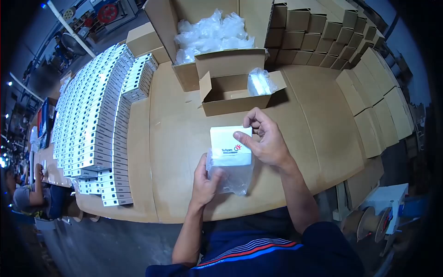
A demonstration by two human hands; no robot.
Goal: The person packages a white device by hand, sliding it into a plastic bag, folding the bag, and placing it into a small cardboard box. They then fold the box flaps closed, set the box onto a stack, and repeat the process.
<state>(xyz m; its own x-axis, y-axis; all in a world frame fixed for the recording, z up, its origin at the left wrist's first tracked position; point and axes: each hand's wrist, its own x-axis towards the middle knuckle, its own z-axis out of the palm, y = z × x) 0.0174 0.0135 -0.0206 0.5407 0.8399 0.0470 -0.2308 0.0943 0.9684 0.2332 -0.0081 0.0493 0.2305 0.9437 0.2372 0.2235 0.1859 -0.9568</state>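
Observation:
In the head view a white box point(230, 138) with a red logo and dark print stands partly inside a clear plastic bag point(233, 179). My left hand point(206, 181) is closed on the bag and the box's lower left side. At the box's upper right corner, my right hand point(266, 141) grips with thumb on the printed face and fingers curled behind the edge. Just beyond my hands lies an open cardboard carton point(235, 107). One bag-wrapped white item point(261, 83) sits at its right end.
Many small white boxes point(104, 111) are stacked on the left of the cardboard-covered table point(177, 138). A large carton point(187, 76) of plastic bags point(214, 30) stands behind. Brown cartons point(318, 34) line the back right. At far left sits another person point(34, 196).

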